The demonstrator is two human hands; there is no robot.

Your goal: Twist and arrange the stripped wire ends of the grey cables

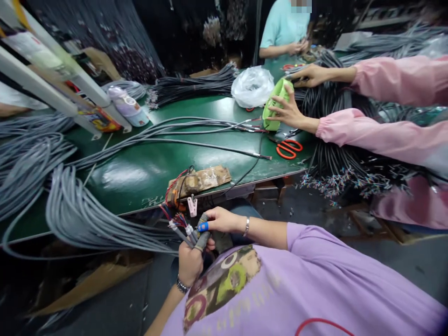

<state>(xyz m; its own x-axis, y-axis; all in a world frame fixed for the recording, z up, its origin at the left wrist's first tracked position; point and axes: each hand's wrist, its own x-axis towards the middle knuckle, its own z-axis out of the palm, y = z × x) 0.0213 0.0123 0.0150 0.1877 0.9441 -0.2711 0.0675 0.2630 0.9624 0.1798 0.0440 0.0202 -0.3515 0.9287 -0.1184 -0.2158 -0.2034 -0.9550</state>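
My left hand (191, 261) is closed round the ends of a few grey cables (182, 233), just below the table's front edge. Coloured wires (177, 218) stick out of those ends. My right hand (219, 220) is closed in a pinch at the same cable ends, with blue and grey guards on its fingertips. The cables belong to a thick grey cable bundle (77, 210) that hangs off the green table (140, 163) to my left. A brown taped block (199, 181) with a pink clip (192, 206) sits on the edge right above my hands.
A co-worker in pink sleeves reaches in from the right, one hand (289, 112) on a green object (276, 105), the other (310, 74) on black cables (332, 154). Orange scissors (289, 148), a white plastic bag (252, 86), a bottle (128, 105). Another person sits at the far side.
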